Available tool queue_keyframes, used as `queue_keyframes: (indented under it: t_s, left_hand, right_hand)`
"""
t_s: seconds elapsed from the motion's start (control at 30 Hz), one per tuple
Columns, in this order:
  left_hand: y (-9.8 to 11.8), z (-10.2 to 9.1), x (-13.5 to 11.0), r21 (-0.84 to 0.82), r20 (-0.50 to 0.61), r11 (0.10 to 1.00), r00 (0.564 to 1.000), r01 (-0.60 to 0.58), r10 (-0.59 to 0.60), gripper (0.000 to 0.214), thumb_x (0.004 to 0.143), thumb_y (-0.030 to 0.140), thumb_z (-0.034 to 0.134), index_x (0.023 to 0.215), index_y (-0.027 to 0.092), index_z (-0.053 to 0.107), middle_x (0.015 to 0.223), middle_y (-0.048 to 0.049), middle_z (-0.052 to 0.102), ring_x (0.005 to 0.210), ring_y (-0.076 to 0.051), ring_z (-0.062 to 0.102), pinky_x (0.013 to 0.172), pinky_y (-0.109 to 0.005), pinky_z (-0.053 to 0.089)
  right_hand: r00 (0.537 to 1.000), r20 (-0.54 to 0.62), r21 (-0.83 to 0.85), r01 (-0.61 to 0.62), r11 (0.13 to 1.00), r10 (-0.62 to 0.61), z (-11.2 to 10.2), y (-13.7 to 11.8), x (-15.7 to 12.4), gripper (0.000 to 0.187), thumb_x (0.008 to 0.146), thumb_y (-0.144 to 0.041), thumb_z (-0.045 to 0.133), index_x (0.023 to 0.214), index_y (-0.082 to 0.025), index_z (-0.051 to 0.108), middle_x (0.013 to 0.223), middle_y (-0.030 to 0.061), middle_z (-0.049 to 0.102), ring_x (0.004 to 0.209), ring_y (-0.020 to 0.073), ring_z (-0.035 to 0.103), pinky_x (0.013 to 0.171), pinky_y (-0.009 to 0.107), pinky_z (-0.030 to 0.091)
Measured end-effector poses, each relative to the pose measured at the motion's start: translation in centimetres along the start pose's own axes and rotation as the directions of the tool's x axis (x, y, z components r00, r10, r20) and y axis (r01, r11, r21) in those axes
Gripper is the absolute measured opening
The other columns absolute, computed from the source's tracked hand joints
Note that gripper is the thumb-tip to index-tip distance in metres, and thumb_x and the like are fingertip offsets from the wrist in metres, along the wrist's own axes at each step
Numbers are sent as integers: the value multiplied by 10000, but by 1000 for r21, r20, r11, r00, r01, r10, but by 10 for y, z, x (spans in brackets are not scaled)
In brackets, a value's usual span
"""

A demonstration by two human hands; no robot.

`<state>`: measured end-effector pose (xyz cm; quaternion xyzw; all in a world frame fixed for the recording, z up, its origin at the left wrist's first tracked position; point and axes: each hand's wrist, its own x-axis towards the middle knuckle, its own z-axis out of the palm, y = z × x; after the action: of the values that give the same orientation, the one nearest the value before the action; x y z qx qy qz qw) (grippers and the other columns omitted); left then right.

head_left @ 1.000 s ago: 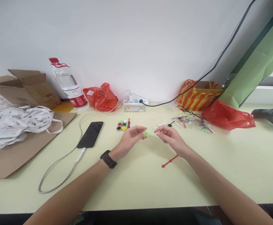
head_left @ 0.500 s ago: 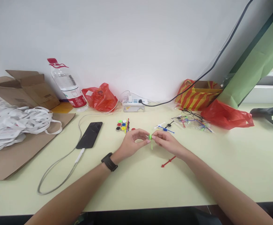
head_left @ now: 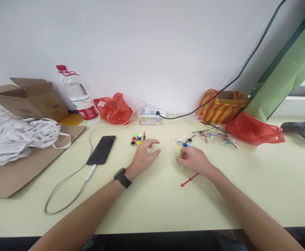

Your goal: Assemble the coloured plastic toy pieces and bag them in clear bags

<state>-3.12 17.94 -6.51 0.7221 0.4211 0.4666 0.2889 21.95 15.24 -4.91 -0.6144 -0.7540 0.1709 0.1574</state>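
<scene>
My left hand (head_left: 145, 155) hovers over the table with thumb and fingers apart, holding nothing. Beside it are several small coloured plastic discs (head_left: 134, 138) and a few thin sticks (head_left: 144, 135), partly covered by the hand. My right hand (head_left: 195, 159) is closed around a thin lime-green plastic arrow (head_left: 181, 166), whose middle the fingers hide. Just beyond these fingers lie a blue arrow with a round hub (head_left: 185, 144) and a black one (head_left: 190, 140). A red arrow (head_left: 190, 179) rests nearer me, its far end under my right wrist.
Plastic-bagged parts (head_left: 215, 135) and a red bag (head_left: 255, 129) lie at right. A phone (head_left: 101, 150) with a cable (head_left: 63, 188) is left of my left hand. Behind stand a power strip (head_left: 152, 114), a water bottle (head_left: 80, 97) and a cardboard box (head_left: 39, 101).
My hands have separated. The right hand has carried the green arrow a little to the right, beside the blue one; the left has let go of it and opened.
</scene>
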Motion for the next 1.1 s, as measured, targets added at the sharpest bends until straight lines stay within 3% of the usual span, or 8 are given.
queue_keyframes:
  t_s: [0.2, 0.33, 0.47, 0.57, 0.63, 0.87, 1.0, 1.1]
  left_hand:
    - [-14, 0, -5, 206, 59, 971, 992, -124, 115, 223, 880, 209, 710, 1097, 238, 754, 1358, -139, 678, 1315, -354, 547, 1142, -543, 370]
    - [-14, -1, -7, 319, 133, 931, 981, -179, 143, 208, 905, 184, 663, 1093, 215, 746, 1343, -158, 688, 1323, -359, 553, 1134, -568, 408]
    - [-11, -2, -8, 465, 198, 865, 974, -189, 106, 216, 941, 177, 605, 1119, 188, 727, 1364, -154, 684, 1360, -346, 541, 1137, -557, 452]
    - [-8, -3, -9, 497, 225, 843, 968, -209, 107, 213, 959, 191, 597, 1134, 173, 717, 1406, -161, 663, 1364, -340, 546, 1147, -546, 463]
    - [-6, -3, -10, 463, 249, 857, 961, -227, 120, 207, 964, 193, 600, 1136, 177, 714, 1429, -161, 648, 1367, -332, 550, 1149, -538, 468]
    - [4, 6, -16, 135, 421, 944, 880, -301, 220, 260, 1023, 173, 531, 1212, 239, 697, 1452, -95, 634, 1304, -231, 623, 1119, -412, 517]
    - [0, 10, -16, 147, 375, 959, 910, -244, 175, 360, 1019, 247, 587, 1377, 234, 631, 1424, -113, 641, 1239, -245, 645, 1015, -395, 571]
    - [-4, 10, -15, 204, 354, 950, 922, -238, 155, 281, 1006, 315, 633, 1267, 232, 699, 1372, -107, 680, 1264, -270, 617, 1099, -451, 510]
  right_hand:
    - [986, -169, -142, -28, 989, 3, -15, 9, 3, 172, 877, -271, 640, 734, -220, 559, 716, 39, 624, 671, 191, 494, 623, 328, 244]
    - [968, 152, 153, 175, 973, -198, -35, 13, -3, 246, 887, -401, 693, 739, -215, 629, 686, 4, 574, 655, 169, 508, 610, 298, 339]
    - [820, 459, 319, 206, 925, -341, -49, 17, -10, 258, 797, -430, 806, 834, -188, 724, 759, 8, 647, 704, 163, 574, 638, 277, 421]
    - [720, 574, 351, 213, 912, -389, -51, 21, -10, 266, 764, -388, 838, 900, -177, 749, 814, 17, 680, 737, 165, 603, 669, 269, 453]
    - [689, 607, 365, 201, 909, -396, -49, 24, -9, 206, 780, -325, 808, 909, -174, 754, 851, 27, 696, 762, 169, 619, 688, 267, 470]
    - [717, 579, 363, 199, 910, -388, -44, 23, -8, 117, 796, -247, 751, 884, -170, 764, 859, 37, 709, 757, 166, 621, 675, 256, 471]
    - [720, 565, 397, 192, 898, -404, -40, 20, -8, 114, 801, -246, 742, 874, -164, 772, 821, 33, 704, 723, 158, 609, 645, 251, 455]
    - [725, 567, 395, 178, 901, -392, -39, 17, -9, 99, 819, -229, 715, 864, -159, 768, 799, 29, 695, 701, 150, 597, 629, 248, 443]
